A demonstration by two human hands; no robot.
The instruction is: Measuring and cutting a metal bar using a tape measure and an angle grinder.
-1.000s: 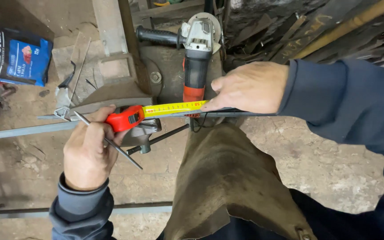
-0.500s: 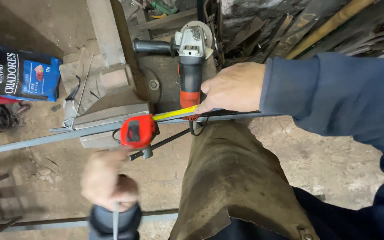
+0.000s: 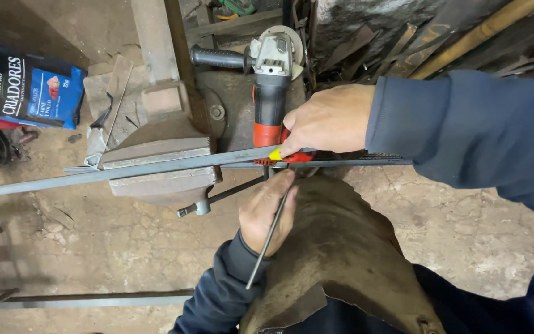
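Observation:
A long grey metal bar (image 3: 156,167) lies across a bench vise (image 3: 156,164) and runs off to the left. My right hand (image 3: 332,120) presses a red and yellow tape measure (image 3: 292,156) against the bar, just right of the vise. My left hand (image 3: 267,213) sits directly below it and grips a thin metal rod (image 3: 264,253) like a pencil, with the rod's tip up at the bar beside the tape measure. A brown leather apron (image 3: 335,260) covers my lap under both hands.
A red and grey angle grinder (image 3: 271,80) lies on the stand behind the bar. A blue printed bag (image 3: 26,86) sits at the far left. Another metal bar (image 3: 94,301) lies on the dirt floor in front, and scrap metal (image 3: 403,37) is piled at the back right.
The tape measure's body has run back along the bar to my right hand, with no blade showing now. My left hand has moved right and up to the bar with the thin rod.

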